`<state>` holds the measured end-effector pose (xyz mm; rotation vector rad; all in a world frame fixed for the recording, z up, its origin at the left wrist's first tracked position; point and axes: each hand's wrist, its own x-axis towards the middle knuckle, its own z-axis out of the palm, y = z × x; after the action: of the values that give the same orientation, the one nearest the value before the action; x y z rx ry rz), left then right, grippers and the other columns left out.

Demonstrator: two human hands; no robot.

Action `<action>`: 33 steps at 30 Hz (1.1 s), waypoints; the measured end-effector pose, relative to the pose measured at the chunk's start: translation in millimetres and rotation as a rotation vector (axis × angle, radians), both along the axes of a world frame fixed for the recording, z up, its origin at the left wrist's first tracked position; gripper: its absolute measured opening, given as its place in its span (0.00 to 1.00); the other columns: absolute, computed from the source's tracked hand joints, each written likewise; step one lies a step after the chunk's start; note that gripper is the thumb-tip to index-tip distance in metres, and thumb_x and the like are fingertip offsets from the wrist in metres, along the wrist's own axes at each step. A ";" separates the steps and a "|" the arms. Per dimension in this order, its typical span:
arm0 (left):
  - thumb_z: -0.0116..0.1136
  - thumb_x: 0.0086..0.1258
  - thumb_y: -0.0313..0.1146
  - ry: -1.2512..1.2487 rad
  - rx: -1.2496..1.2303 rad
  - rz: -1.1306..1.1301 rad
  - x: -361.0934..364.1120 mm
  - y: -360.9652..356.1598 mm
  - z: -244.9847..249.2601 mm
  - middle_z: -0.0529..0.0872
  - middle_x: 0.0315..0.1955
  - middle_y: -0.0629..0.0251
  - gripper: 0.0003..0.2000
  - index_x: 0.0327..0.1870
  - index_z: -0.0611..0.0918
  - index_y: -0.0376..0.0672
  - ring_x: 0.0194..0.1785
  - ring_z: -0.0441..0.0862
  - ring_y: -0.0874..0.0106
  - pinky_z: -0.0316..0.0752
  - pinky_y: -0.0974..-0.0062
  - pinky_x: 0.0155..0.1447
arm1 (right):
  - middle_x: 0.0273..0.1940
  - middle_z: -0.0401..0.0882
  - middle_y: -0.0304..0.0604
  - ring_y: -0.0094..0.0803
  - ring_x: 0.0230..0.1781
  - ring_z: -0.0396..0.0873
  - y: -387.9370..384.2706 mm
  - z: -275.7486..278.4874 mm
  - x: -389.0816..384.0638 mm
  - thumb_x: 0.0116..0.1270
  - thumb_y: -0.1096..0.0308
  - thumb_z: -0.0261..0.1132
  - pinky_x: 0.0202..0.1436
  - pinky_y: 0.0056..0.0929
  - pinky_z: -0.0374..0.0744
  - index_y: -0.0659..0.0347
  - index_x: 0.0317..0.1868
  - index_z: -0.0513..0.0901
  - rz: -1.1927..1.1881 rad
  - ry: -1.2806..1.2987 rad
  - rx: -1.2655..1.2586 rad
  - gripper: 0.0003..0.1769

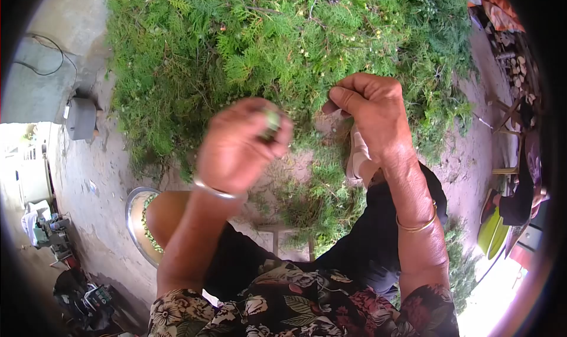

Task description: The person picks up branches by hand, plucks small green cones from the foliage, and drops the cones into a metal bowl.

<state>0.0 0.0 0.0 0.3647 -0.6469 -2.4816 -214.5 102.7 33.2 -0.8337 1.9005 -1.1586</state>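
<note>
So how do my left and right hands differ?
The left hand is blurred; the right hand is sharper. The left holds something small and green; the right pinches, its contents unclear. A silvery bangle circles the left wrist, a gold-coloured bangle the right forearm. Both have curled fingers.

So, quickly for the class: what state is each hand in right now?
Left hand: closed around a small green thing, blurred.
Right hand: curled closed; whether it holds anything cannot be told.
</note>
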 end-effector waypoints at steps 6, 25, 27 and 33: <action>0.54 0.66 0.28 -0.499 -0.154 0.520 157.7 -29.4 20.3 0.79 0.42 0.54 0.16 0.54 0.72 0.35 0.40 0.76 0.67 0.74 0.73 0.42 | 0.26 0.81 0.48 0.26 0.24 0.78 9.3 0.9 5.6 0.63 0.71 0.61 0.33 0.29 0.79 0.69 0.34 0.84 0.498 0.134 0.313 0.09; 0.61 0.58 0.27 -1.336 -1.403 -0.197 87.5 -10.7 -77.2 0.84 0.28 0.60 0.06 0.36 0.83 0.39 0.27 0.81 0.68 0.76 0.72 0.32 | 0.16 0.71 0.56 0.56 0.28 0.75 34.9 -23.3 4.0 0.57 0.68 0.64 0.34 0.47 0.74 0.69 0.26 0.71 0.577 0.839 0.094 0.13; 0.57 0.58 0.29 -1.218 -1.559 -0.404 40.6 28.6 -151.4 0.85 0.31 0.57 0.04 0.32 0.83 0.43 0.31 0.83 0.62 0.78 0.67 0.37 | 0.16 0.70 0.54 0.57 0.26 0.73 39.3 -26.6 -1.4 0.57 0.69 0.63 0.34 0.46 0.73 0.68 0.32 0.74 0.633 0.910 0.068 0.10; 0.52 0.58 0.27 -1.142 -1.482 -0.919 48.1 171.2 -366.0 0.81 0.34 0.49 0.06 0.34 0.80 0.44 0.39 0.81 0.52 0.77 0.56 0.43 | 0.27 0.78 0.53 0.46 0.30 0.79 28.5 -13.2 7.5 0.57 0.71 0.63 0.36 0.43 0.76 0.72 0.41 0.73 0.896 0.901 0.576 0.15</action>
<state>48.1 171.2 -366.0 0.9213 -3.2527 -1.3371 -207.0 131.2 20.1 -1.7523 1.9296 0.3780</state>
